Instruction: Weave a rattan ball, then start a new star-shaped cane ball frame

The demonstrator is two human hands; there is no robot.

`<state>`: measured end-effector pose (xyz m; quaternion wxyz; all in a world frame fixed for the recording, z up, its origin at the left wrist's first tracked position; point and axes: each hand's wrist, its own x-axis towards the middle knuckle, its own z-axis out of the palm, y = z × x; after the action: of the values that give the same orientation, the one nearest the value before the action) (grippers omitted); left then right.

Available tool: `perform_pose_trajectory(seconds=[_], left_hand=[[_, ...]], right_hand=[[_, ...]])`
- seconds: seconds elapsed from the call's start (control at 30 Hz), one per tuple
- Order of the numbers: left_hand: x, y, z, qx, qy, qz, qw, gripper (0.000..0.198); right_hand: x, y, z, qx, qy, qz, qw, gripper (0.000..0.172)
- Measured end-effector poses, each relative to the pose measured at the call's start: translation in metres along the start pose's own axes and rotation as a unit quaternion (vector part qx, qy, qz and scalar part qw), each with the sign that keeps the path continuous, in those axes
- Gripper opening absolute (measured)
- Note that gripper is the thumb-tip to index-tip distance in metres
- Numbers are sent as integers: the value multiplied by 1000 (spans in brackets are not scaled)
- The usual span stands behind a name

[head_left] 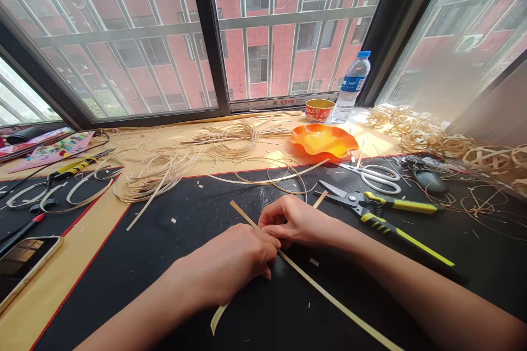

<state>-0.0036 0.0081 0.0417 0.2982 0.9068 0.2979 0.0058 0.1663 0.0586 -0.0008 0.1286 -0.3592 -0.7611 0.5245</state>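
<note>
My left hand (251,255) and my right hand (288,222) meet over the black mat (164,274), fingers closed on flat bamboo strips. One long strip (329,296) runs from under my fingers to the lower right, with an end showing at the upper left. Below my left hand a curved strip end (218,318) sticks out, and a short strip end (320,199) shows beyond my right hand. My fingers hide where these strips meet, so I cannot tell whether they are joined. Yellow-and-black snips (382,214) lie with blades apart, right of my right hand.
White-handled scissors (376,178) lie behind the snips. An orange wavy dish (323,141), a red tin (320,111) and a water bottle (352,88) stand near the window. Coiled strips (158,173) lie at back left, tangled shavings (444,134) at right. A phone (27,266) lies left.
</note>
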Motion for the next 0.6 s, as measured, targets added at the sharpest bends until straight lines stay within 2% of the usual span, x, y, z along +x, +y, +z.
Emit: perform_pose_trajectory(seconds=[0.13,0.43,0.6], left_hand=[[0,0,0,15,-8,0,1000,33],[2,0,-2,15,-20,-2,1000,28],[1,-1,-1,-8,-15,-15,1000,28]], right_hand=[[3,3,2,32,7,32,999,14],[3,4,4,57,13,40,998,18],[3,5,5,-8,28,-2,1000,18]])
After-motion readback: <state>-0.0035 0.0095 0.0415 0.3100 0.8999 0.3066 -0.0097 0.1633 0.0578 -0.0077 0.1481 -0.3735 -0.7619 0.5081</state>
